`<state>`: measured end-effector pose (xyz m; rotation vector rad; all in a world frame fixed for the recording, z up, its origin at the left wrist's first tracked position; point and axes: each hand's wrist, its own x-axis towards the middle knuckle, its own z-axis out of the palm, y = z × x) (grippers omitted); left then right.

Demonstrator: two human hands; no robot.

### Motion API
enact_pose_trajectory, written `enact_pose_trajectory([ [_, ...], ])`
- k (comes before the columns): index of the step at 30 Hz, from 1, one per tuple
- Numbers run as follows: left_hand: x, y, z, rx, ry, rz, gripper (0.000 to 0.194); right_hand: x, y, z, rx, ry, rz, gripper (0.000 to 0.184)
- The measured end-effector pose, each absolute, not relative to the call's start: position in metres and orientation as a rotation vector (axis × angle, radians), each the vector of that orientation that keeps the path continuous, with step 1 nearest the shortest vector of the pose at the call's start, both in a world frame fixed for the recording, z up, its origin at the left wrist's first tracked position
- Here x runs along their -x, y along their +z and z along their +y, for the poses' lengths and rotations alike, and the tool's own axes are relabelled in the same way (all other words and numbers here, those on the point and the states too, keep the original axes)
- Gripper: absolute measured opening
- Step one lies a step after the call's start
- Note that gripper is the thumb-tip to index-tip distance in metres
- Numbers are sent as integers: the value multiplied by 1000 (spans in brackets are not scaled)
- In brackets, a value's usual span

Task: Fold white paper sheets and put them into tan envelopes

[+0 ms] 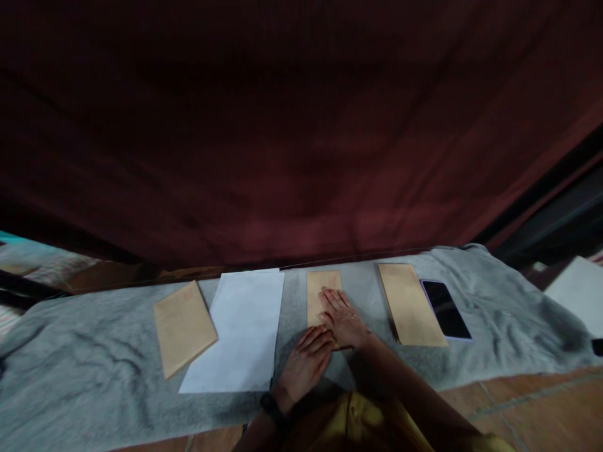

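A brown paper envelope lies in front of me on the grey cloth, its long side pointing away from me. My right hand rests flat on its right part with the fingers stretched forward. Over its lower left corner lies my left hand, palm down, fingers extended and side by side. Nothing is gripped in either hand. The near part of the envelope is partly covered by the hands.
Left of the hands are white paper sheets, with another brown envelope overlapping their left edge. To the right lie a stack of brown envelopes and a dark-screened phone. A grey cloth covers the surface; a dark red curtain hangs behind.
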<state>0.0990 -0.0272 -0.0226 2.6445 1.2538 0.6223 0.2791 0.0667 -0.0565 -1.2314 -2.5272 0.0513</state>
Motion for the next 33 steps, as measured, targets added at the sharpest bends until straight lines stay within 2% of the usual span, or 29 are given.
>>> enact_pose_trajectory([
  [13, -99, -28, -26, -2610, 639, 1268, 28, -305, -54, 28, 1071, 149, -2567, 50],
  [24, -99, -10, -23, -2517, 691, 1269, 29, -321, -42, -23, 1133, 327, -2494, 47],
  [31, -119, -16, 9, -2511, 625, 1414, 28, -317, -33, -25, 1165, 413, -2422, 43],
  [33, -127, -21, 23, -2582, 559, 1417, 35, -317, -28, -24, 1156, 455, -2404, 40],
])
